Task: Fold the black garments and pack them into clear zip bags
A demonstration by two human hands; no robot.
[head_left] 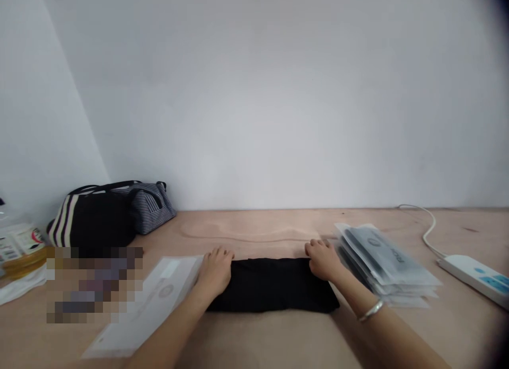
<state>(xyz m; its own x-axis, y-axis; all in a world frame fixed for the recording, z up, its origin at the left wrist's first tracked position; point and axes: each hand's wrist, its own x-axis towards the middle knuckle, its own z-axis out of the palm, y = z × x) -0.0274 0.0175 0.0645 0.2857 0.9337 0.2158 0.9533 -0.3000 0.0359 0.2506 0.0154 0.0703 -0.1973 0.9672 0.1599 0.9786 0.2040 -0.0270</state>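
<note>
A black folded cloth (274, 287), its exact kind not clear, lies flat in a long rectangle on the wooden table. My left hand (217, 268) is at its far left corner, fingers curled over the edge. At the far right corner, my right hand (323, 258) has its fingers bent round the fabric; the fingertips are partly hidden. Left of the cloth is a frosted plastic bag (155, 300) with a pale label, partly behind my left forearm. Beyond my right wrist stands a stack of frosted plastic bags (392, 257) with dark contents and printing.
Black and striped bags (103, 215) stand at the back left, near a bottle of yellow liquid (24, 252). A blurred-out patch (95, 287) covers something in front of them. A white power strip (477, 279) with its cord lies at the right. The wall (278, 120) bounds the table (246, 226) behind.
</note>
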